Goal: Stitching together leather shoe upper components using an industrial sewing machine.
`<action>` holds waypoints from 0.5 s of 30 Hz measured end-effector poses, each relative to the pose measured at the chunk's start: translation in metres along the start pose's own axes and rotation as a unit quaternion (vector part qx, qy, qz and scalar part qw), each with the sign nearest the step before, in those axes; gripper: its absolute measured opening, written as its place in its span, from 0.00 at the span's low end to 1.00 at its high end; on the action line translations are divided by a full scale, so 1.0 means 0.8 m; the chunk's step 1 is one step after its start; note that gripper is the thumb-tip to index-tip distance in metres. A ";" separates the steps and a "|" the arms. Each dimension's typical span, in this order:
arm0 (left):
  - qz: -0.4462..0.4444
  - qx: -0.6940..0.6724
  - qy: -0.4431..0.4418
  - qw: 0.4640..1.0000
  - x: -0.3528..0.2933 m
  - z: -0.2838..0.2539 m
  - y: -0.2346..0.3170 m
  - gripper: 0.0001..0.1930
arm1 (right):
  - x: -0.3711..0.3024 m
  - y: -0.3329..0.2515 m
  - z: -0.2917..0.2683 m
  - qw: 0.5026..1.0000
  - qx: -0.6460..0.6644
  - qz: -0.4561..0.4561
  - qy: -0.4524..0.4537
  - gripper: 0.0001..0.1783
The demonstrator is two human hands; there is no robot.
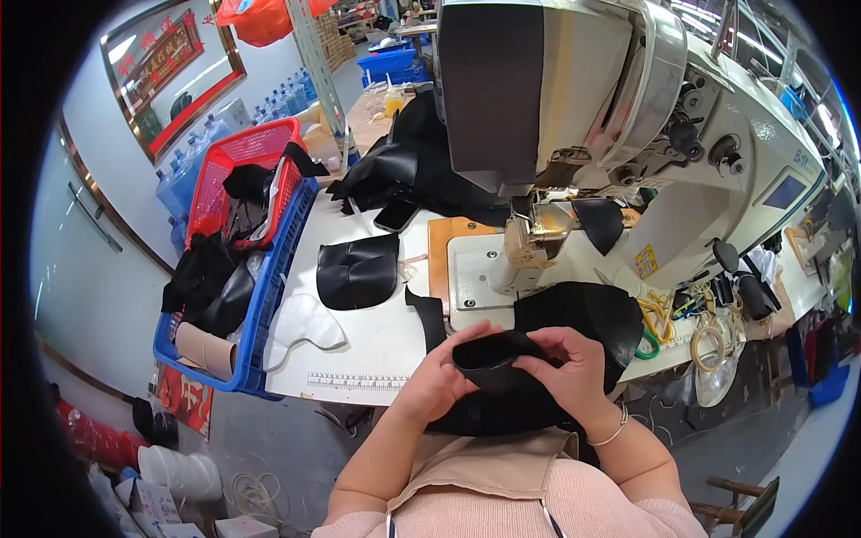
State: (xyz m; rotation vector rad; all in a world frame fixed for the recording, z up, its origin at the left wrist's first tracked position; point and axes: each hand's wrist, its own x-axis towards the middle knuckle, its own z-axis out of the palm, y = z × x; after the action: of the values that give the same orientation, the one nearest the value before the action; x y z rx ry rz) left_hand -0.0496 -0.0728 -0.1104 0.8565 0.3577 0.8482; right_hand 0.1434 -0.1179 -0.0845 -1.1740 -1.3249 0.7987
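Note:
Both my hands hold a black leather piece [491,363], curved into an open tube shape, just in front of the table's near edge. My left hand [438,381] grips its left side, and my right hand [574,369] pinches its right rim between thumb and fingers. Larger black leather [587,309] lies behind and beneath my right hand, partly hidden by it. Beyond the hands stands the sewing machine's post [525,255], under the large white machine head [682,188]. A stitched black leather panel [359,272] rests on the table to the left.
A white cut piece [303,330] lies by the table's left edge, near a blue crate [269,318] and red basket [208,184] holding black pieces. A phone [396,214] sits near heaped black leather [417,161]. Scissors [659,314] and tape rolls [708,348] are at right.

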 end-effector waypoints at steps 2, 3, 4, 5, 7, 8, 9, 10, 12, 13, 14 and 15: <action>-0.032 -0.189 -0.123 0.974 0.000 0.004 0.002 0.35 | 0.007 -0.005 -0.004 0.999 0.017 0.044 0.018 0.15; -0.032 -0.189 -0.127 0.973 -0.001 0.004 0.000 0.35 | 0.011 -0.001 -0.010 0.995 0.030 0.085 0.034 0.16; 0.006 -0.187 -0.096 0.978 -0.002 0.005 -0.002 0.34 | 0.014 0.009 -0.012 0.993 0.070 0.080 0.046 0.17; 0.043 -0.186 -0.068 0.979 0.000 0.009 -0.005 0.33 | 0.014 0.009 -0.011 0.993 0.067 0.079 0.051 0.17; 0.112 0.078 0.022 0.990 -0.008 0.028 -0.019 0.33 | 0.014 0.009 0.004 0.958 0.233 0.133 0.099 0.19; 0.164 0.206 0.037 0.964 -0.009 0.037 -0.027 0.34 | 0.011 0.012 0.011 0.961 0.223 0.127 0.099 0.21; 0.272 0.350 0.075 0.893 -0.005 0.038 -0.036 0.35 | 0.004 0.009 0.019 0.972 0.182 0.116 0.093 0.23; 0.285 0.384 0.103 0.872 -0.007 0.034 -0.038 0.33 | -0.004 0.005 0.026 0.981 0.140 0.105 0.086 0.25; 0.274 0.329 0.159 0.890 -0.006 0.029 -0.042 0.23 | -0.029 0.020 0.032 0.991 0.090 0.089 0.052 0.30; 0.203 0.110 0.179 0.956 -0.011 0.028 -0.039 0.19 | -0.038 0.029 0.036 0.997 0.058 0.020 0.036 0.31; 0.119 -0.115 0.192 0.967 -0.016 0.030 -0.029 0.15 | -0.045 0.021 0.042 0.999 0.026 -0.014 0.043 0.28; 0.126 -0.173 0.170 0.962 -0.015 0.030 -0.022 0.13 | -0.051 0.026 0.041 1.000 0.010 -0.005 -0.009 0.25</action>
State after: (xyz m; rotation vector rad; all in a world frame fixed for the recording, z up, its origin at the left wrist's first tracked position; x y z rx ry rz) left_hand -0.0344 -0.1006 -0.1098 0.4329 0.3887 1.2591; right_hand 0.1097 -0.1448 -0.1209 -1.1451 -1.3338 0.8162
